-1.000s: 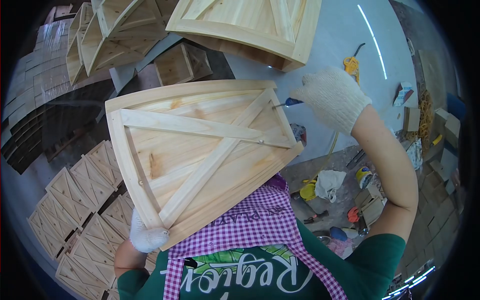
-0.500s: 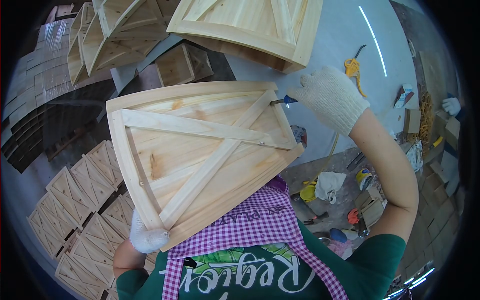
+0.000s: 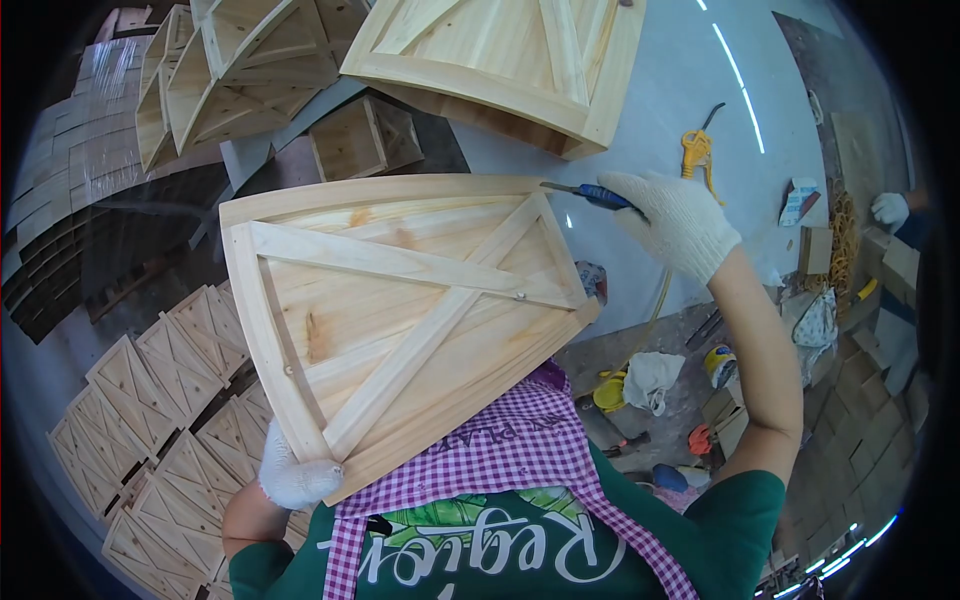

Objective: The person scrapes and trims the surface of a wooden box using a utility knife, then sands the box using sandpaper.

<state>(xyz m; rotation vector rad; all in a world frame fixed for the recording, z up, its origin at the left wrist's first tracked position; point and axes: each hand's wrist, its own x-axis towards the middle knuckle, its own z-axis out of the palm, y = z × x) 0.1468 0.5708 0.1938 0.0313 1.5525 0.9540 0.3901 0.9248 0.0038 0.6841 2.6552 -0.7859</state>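
A pale wooden panel [image 3: 340, 310] with a curved upper edge and an X-shaped brace lies tilted in front of my body. My left hand [image 3: 300, 480], in a white knit glove, grips its lower left corner, thumb on the front and the other fingers hidden. My gloved right hand [image 3: 675, 222] is closed around a blue-handled knife [image 3: 603, 194] with a narrow dark blade. The blade's tip is at the panel's upper right corner; whether it touches the wood I cannot tell.
Beyond the panel stands a similar wooden piece [image 3: 480, 90]. A yellow air blow gun [image 3: 697, 150] lies on the light table [image 3: 640, 130]. Stacked braced panels [image 3: 140, 390] fill the lower left. Another person's gloved hand [image 3: 890, 208] shows at far right. A white cloth [image 3: 655, 380] lies low right.
My right hand has shifted slightly down and turned, showing more of the knife's handle. The knife tip has moved from inside the frame up to the outer corner. My left hand keeps its grip.
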